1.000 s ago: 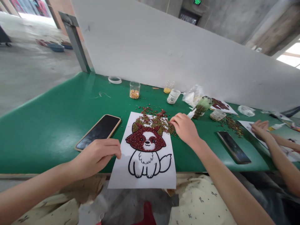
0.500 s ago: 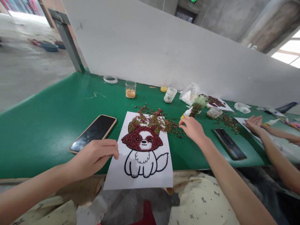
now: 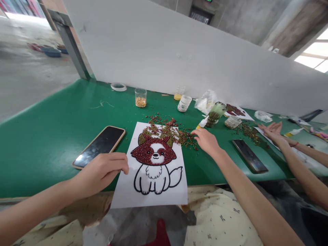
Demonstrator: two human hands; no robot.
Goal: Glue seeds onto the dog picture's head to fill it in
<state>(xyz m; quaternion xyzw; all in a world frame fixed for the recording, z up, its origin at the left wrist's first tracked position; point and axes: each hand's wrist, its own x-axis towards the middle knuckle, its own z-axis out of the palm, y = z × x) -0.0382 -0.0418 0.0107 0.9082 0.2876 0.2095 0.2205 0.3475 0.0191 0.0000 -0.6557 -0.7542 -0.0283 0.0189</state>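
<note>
The left hand point(image 3: 102, 172) lies loosely curled, gripping nothing, with its fingertips pressing the left edge of the dog picture sheet point(image 3: 153, 193), which overhangs the green worktop's point(image 3: 51, 136) near edge. The right hand point(image 3: 207, 140) reaches the loose beans point(image 3: 188, 140) at the sheet's upper right corner, fingers drawn narrow. Whether it pinches a bean, I cannot tell. A phone point(image 3: 99, 146) lies just left.

Loose beans point(image 3: 176, 134) atop half-filled dog sheet point(image 3: 153, 191)

Two phones: a tan-edged phone point(image 3: 98, 147) and a black phone point(image 3: 249, 155). Two cups of yellow bits: a big cup point(image 3: 140, 97) and a small cup point(image 3: 178, 93). One dog picture point(image 3: 153, 167), one tape ring point(image 3: 118, 86), one glue bottle point(image 3: 202, 123) (the beans point(image 3: 176, 131) are too many to count).
</note>
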